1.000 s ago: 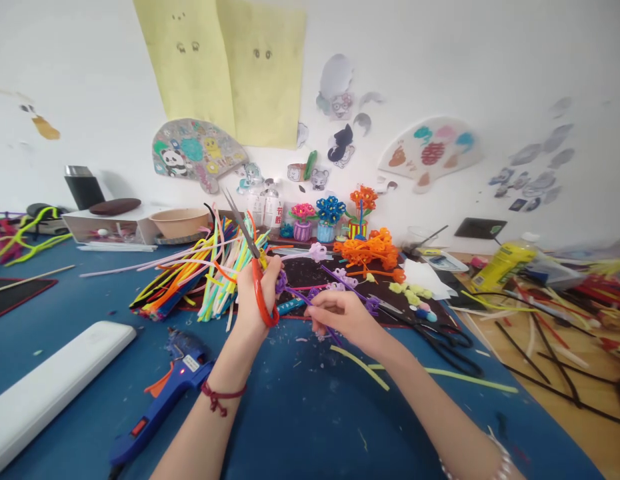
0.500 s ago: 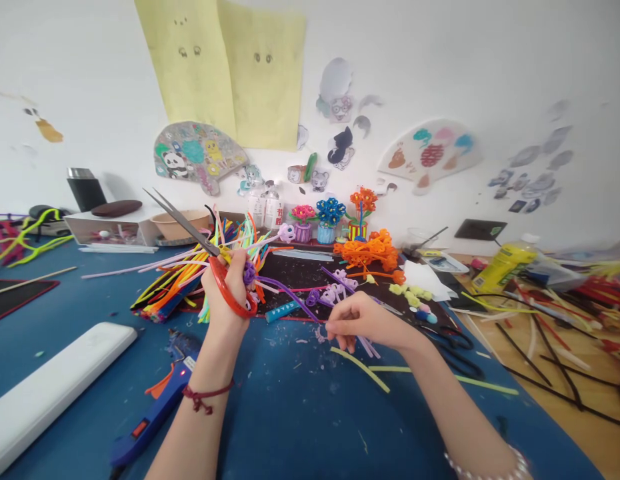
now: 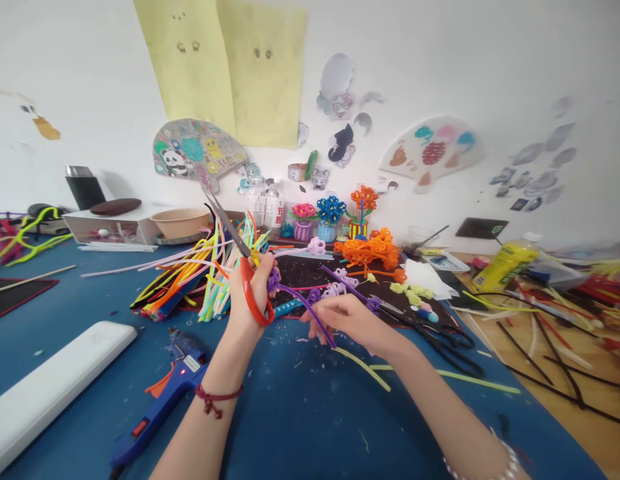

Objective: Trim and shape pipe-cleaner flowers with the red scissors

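Note:
My left hand [image 3: 247,303] is closed around scissors [image 3: 250,293] with orange-red handles, the blades pointing up and away to the left. The same hand grips a curled dark purple pipe-cleaner piece [image 3: 273,280]; its lower end is hidden by the fingers. From there a purple pipe cleaner [image 3: 304,303] slants down to the right. The bent fingers of my right hand [image 3: 347,320] close on it near its lower end. A pale lilac pipe-cleaner flower [image 3: 317,247] shows beyond the left hand. Lilac looped pieces [image 3: 337,288] lie just behind the right hand.
A glue gun [image 3: 177,393] with a lit red light and a long white case [image 3: 60,393] lie at left. Behind are bundled pipe cleaners [image 3: 225,280], small potted flowers [image 3: 330,220] and orange flowers [image 3: 373,250]. Black scissors [image 3: 447,340] and green strips [image 3: 475,381] lie at right.
My left hand has moved right and slightly down with the scissors and purple piece. My right hand has shifted slightly left, and the purple pipe cleaner now extends across its fingers.

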Available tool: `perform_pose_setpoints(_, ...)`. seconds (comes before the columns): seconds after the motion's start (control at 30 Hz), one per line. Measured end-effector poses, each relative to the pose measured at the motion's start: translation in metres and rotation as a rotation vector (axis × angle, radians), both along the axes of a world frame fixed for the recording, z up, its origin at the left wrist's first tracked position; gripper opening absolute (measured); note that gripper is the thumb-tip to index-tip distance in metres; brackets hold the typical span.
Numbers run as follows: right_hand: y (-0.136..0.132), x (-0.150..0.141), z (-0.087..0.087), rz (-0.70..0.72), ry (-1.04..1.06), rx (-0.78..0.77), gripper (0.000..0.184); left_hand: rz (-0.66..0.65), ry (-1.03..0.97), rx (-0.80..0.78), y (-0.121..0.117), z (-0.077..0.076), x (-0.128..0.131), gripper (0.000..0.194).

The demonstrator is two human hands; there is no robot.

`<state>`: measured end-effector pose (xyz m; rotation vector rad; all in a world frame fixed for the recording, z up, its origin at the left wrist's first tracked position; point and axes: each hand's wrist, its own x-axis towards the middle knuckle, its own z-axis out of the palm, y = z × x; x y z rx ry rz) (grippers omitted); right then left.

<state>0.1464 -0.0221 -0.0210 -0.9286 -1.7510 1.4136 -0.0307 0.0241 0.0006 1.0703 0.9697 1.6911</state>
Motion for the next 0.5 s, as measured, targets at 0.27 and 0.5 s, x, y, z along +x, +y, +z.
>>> perform_pose_setpoints(0.27,-0.002,0.001,-0.001,0.034,-0.065,-0.084,0.039,0.149,0.134,0.033,0.002,-0.003,-0.005,0.023)
perform_pose_setpoints(0.5,0.0,0.013,0.002,0.067,-0.193,-0.102,0.039,0.272,0.134,0.045,0.006,0.002,-0.019,0.021)
